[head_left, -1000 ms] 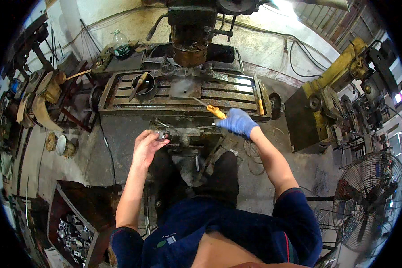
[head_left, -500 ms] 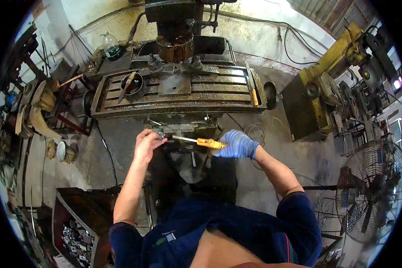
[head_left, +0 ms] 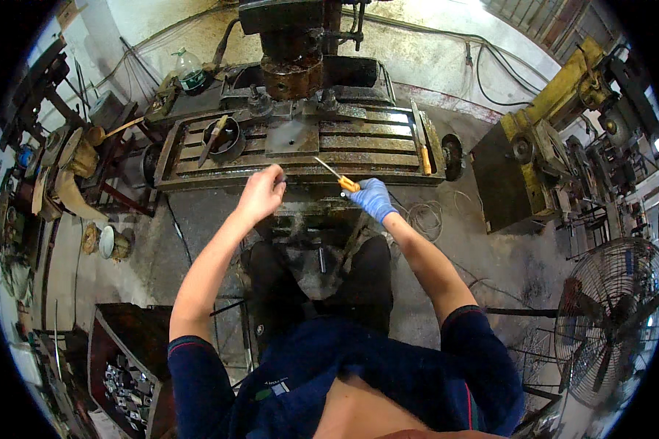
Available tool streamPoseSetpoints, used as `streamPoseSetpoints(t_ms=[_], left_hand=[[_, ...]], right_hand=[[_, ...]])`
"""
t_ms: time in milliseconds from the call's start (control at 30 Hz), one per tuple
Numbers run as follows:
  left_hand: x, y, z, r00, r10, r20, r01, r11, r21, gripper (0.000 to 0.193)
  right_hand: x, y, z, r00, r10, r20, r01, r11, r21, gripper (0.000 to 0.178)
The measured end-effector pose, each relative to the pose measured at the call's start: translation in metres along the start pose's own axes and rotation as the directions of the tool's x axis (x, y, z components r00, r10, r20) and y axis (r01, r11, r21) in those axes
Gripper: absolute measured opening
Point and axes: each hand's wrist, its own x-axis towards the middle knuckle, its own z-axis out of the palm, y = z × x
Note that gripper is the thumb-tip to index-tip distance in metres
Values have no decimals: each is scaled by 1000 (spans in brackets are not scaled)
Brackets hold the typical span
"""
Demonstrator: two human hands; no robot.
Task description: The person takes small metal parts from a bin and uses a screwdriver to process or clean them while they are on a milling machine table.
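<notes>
We see one bare left grip [head_left: 262, 194] and one blue-gloved right grip [head_left: 374, 199] at the centre of the frame. Compared with half a second ago, both sit higher, nearer the slotted bench [head_left: 359, 156], and the tool's shaft has parted from the small dark part [head_left: 283, 178]; we judge that the two are no longer engaged. The left grip pinches that part, mostly hidden by the fingers; the right is closed round one yellow-handled tool [head_left: 349, 184], its shaft pointing up-left. On the bench we count one plate [head_left: 293, 137] at upper centre, one dark pot [head_left: 232, 149] with one wooden-handled implement [head_left: 214, 137] to its left, and one orange-handled tool [head_left: 426, 159] at the right end.
</notes>
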Motion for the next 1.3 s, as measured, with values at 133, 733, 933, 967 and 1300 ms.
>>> streamPoseSetpoints(t_ms=[133, 733, 933, 967, 1300], left_hand=[[37, -19, 4, 999, -26, -19, 28, 996, 81, 15], [115, -55, 34, 986, 167, -20, -131, 836, 533, 21], [131, -39, 42, 990, 140, -3, -118, 845, 522, 21], [129, -42, 40, 991, 135, -22, -105, 856, 506, 20], [149, -72, 48, 989, 70, -129, -21, 938, 345, 17]], right_hand=[[-53, -55, -44, 974, -22, 224, 180, 677, -714, 44], [-271, -245, -95, 193, -936, 293, 929, 78, -363, 24], [-229, -220, -121, 466, -848, 252, 828, 317, -462, 18], [-218, -206, -129, 529, -799, 285, 804, 365, -469, 21], [-238, -89, -187, 980, -191, 64, 199, 877, -437, 35]])
